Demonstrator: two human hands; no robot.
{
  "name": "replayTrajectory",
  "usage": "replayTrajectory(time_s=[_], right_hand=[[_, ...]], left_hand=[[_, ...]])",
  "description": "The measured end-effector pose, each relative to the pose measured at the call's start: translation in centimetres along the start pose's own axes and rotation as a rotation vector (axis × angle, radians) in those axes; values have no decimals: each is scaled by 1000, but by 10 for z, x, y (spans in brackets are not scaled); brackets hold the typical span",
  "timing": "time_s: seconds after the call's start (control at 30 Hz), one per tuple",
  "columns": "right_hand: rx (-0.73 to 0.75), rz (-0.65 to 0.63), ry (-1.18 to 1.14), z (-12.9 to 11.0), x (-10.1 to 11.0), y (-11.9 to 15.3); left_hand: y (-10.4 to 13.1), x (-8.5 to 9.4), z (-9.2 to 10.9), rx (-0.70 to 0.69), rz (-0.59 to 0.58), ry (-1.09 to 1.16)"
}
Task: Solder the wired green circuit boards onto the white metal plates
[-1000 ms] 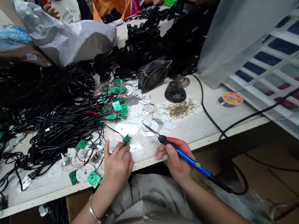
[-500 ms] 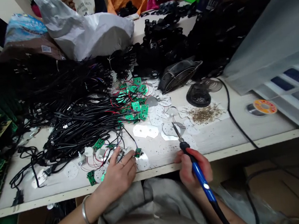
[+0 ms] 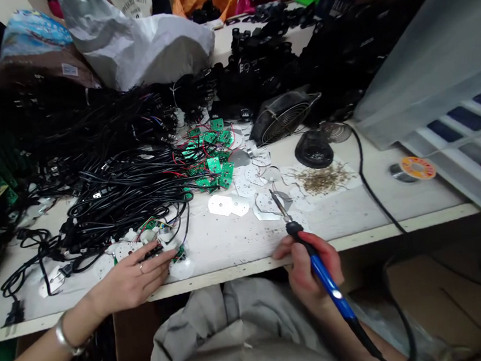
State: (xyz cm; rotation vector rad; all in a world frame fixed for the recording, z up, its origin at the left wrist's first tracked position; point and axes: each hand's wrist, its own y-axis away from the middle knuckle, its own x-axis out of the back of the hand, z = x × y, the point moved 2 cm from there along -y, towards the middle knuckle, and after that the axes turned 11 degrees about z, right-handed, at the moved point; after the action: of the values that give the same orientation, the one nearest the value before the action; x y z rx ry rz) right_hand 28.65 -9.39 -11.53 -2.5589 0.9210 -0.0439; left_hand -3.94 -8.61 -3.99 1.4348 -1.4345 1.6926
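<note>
My right hand (image 3: 313, 268) grips a blue soldering iron (image 3: 328, 280) near the table's front edge. Its metal tip points up and away, over the white plates (image 3: 265, 205). My left hand (image 3: 136, 276) lies with fingers stretched over a cluster of small white motors (image 3: 149, 234), wires and green circuit boards. One green board (image 3: 179, 253) shows just past its fingertips. Palm and fingers partly hide the parts beneath. Behind that hand runs a bundle of black cables (image 3: 136, 181), ending in a heap of green circuit boards (image 3: 215, 165) with red wires.
A small black fan (image 3: 285, 118) stands behind a round black dish (image 3: 314, 150) and scattered brown bits (image 3: 325, 180). A solder spool (image 3: 413, 169) lies at right beside a plastic drawer cabinet (image 3: 468, 120). Bags, dark parts and other people are across the table.
My left hand has slid left along the table edge, and the motors and boards under it have shifted left too. My right hand keeps the soldering iron in nearly the same place.
</note>
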Motion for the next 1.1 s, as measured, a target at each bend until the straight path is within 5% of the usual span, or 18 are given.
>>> replayTrajectory(time_s=[0.2,0.47,0.6,0.73,0.9,1.0,1.1], right_hand=[[26,33,-91,-7,-3,-7],[43,30,-93,-3,0,-15],[34,9,-107,-2,-1,-15],[100,-2,-92,0,-2,-16],[121,-51,-33,3,3,-18],[121,-62,-17,3,7,-16],[163,-89,-1,3,8,-14]], left_hand=[[26,21,-14,-139,-169,-34],[41,36,-2,-42,-171,-31],[-3,35,15,9,-89,-54],[-78,-1,17,269,62,-94],[-155,-60,-14,632,-334,-272],[-171,-71,-37,788,-449,-380],[-172,-70,-54,794,-465,-377]])
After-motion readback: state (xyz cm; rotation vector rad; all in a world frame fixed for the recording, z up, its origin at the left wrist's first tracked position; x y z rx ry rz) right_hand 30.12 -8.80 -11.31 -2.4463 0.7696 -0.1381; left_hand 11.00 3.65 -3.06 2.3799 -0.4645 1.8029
